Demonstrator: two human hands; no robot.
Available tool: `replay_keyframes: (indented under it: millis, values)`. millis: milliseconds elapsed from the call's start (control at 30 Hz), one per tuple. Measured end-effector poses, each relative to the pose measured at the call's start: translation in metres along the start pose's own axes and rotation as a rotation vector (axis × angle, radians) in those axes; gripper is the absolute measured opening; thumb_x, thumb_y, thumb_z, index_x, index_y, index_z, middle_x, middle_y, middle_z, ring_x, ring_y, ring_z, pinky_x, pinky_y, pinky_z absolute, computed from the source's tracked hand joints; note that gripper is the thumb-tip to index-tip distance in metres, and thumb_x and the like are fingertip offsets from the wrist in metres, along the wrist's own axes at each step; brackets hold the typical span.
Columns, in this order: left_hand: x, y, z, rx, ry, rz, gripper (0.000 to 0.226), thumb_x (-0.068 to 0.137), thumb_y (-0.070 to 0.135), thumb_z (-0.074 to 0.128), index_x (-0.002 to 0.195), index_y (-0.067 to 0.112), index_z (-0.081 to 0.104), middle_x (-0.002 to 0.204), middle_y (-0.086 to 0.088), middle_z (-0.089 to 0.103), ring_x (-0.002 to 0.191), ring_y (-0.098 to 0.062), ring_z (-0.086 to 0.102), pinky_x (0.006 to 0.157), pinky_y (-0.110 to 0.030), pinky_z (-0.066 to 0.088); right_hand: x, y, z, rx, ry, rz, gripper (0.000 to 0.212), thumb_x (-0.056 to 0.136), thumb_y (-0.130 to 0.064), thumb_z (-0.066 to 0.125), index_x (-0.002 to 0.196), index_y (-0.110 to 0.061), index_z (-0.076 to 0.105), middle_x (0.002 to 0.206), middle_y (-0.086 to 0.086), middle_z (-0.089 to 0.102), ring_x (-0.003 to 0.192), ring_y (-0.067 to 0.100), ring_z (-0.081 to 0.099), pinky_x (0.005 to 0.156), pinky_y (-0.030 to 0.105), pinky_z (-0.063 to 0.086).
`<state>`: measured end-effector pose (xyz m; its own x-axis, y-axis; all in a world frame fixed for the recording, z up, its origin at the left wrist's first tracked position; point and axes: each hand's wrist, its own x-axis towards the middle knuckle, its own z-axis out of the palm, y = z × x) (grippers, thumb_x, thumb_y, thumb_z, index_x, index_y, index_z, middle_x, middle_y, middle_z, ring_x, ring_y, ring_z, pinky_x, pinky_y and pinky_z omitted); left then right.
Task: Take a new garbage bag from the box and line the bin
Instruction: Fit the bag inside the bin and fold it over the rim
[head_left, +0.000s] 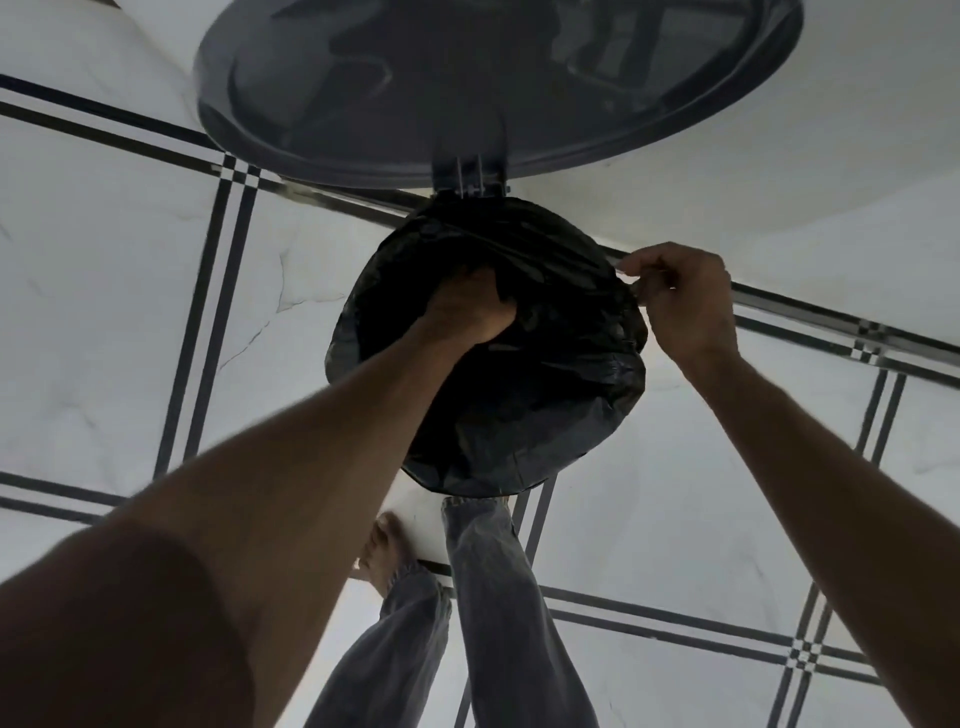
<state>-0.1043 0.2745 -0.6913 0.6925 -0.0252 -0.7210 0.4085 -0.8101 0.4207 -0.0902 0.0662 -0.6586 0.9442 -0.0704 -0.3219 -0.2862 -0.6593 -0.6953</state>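
A black garbage bag (545, 395) is draped over the round mouth of the bin, hiding the bin's body. The bin's grey lid (467, 88) stands swung open behind it on its hinge (470, 176). My left hand (472, 306) is pushed down inside the bag's opening, fingers curled into the plastic. At the bag's right rim, my right hand (680, 301) pinches the bag's edge between thumb and fingers. No box of bags is in view.
White floor tiles with dark double stripes (218, 291) surround the bin. My own legs in grey trousers (488, 587) and a bare foot (384, 551) stand just in front of the bin. A white wall (831, 156) rises behind.
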Motion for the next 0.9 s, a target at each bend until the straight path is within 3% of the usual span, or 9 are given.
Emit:
replay_keyframes:
  millis: [133,267,333,467,533,600,700,800,900]
  values:
    - [-0.005,-0.012,-0.003,0.006,-0.046,0.077,0.056,0.096,0.038,0.051,0.148,0.022,0.038,0.152,-0.009,0.041,0.139,-0.029,0.04,0.11,-0.031,0.032,-0.001,-0.005,-0.002,0.051,-0.085,0.055,0.018,0.089,-0.014,0.061,0.101,-0.022,0.071,0.105,-0.002,0.073,0.09,0.007,0.067,0.087,0.024,0.055]
    - [-0.009,-0.006,-0.003,0.027,-0.109,0.17,0.044,0.098,0.034,0.048,0.141,0.023,0.049,0.145,-0.007,0.051,0.133,-0.028,0.046,0.106,-0.031,0.036,0.0,-0.013,0.008,0.002,-0.231,-0.047,0.033,0.09,-0.036,0.069,0.119,-0.023,0.063,0.107,-0.01,0.066,0.094,0.0,0.062,0.079,0.01,0.048]
    - [-0.008,0.002,-0.004,-0.021,-0.086,0.158,0.038,0.098,0.032,0.047,0.133,0.02,0.057,0.139,-0.007,0.056,0.13,-0.027,0.05,0.103,-0.03,0.038,0.006,-0.016,0.016,-0.032,-0.206,-0.04,0.023,0.09,-0.03,0.069,0.108,-0.016,0.068,0.095,-0.006,0.069,0.083,0.004,0.063,0.074,0.016,0.048]
    - [-0.018,0.006,-0.008,-0.064,-0.025,0.121,0.026,0.094,0.029,0.048,0.107,0.02,0.069,0.114,-0.004,0.07,0.109,-0.027,0.063,0.094,-0.033,0.05,0.018,-0.029,0.021,0.448,-0.147,0.282,0.012,0.09,-0.02,0.071,0.089,-0.009,0.072,0.086,0.007,0.071,0.079,0.017,0.067,0.083,0.036,0.059]
    - [-0.035,-0.001,-0.011,-0.131,0.158,0.163,0.024,0.09,0.025,0.05,0.101,0.025,0.072,0.103,0.003,0.074,0.096,-0.021,0.068,0.087,-0.035,0.054,0.023,-0.033,0.021,0.601,-0.165,0.398,0.01,0.091,-0.018,0.069,0.085,-0.012,0.072,0.086,0.006,0.071,0.083,0.02,0.068,0.088,0.039,0.059]
    - [-0.054,-0.011,-0.016,-0.182,0.483,0.255,0.023,0.086,0.019,0.051,0.098,0.023,0.07,0.098,0.004,0.072,0.089,-0.018,0.066,0.08,-0.034,0.053,0.027,-0.035,0.022,0.565,-0.161,0.428,0.01,0.091,-0.017,0.07,0.082,-0.015,0.072,0.082,0.003,0.072,0.081,0.019,0.069,0.086,0.037,0.059]
    - [-0.062,-0.032,-0.025,-0.107,0.786,0.275,0.032,0.084,0.012,0.049,0.112,0.014,0.063,0.115,-0.007,0.061,0.104,-0.025,0.054,0.089,-0.036,0.046,0.034,-0.034,0.023,0.359,-0.111,0.373,0.009,0.092,-0.014,0.067,0.085,-0.012,0.072,0.079,-0.002,0.07,0.077,0.012,0.066,0.082,0.027,0.058]
    - [-0.052,-0.049,-0.033,-0.174,0.691,0.207,0.036,0.093,0.015,0.043,0.126,0.013,0.057,0.127,-0.008,0.056,0.113,-0.024,0.055,0.097,-0.033,0.046,0.045,-0.031,0.026,0.204,-0.097,0.358,0.006,0.09,-0.011,0.068,0.088,-0.009,0.073,0.082,0.0,0.069,0.079,0.014,0.064,0.083,0.027,0.057]
    - [-0.041,-0.051,-0.044,-0.213,0.543,0.166,0.036,0.1,0.024,0.038,0.127,0.02,0.059,0.127,0.001,0.064,0.113,-0.018,0.059,0.097,-0.029,0.043,0.053,-0.028,0.031,0.208,-0.063,0.408,0.014,0.087,-0.009,0.072,0.078,-0.018,0.066,0.085,-0.001,0.066,0.075,0.014,0.063,0.068,0.021,0.055]
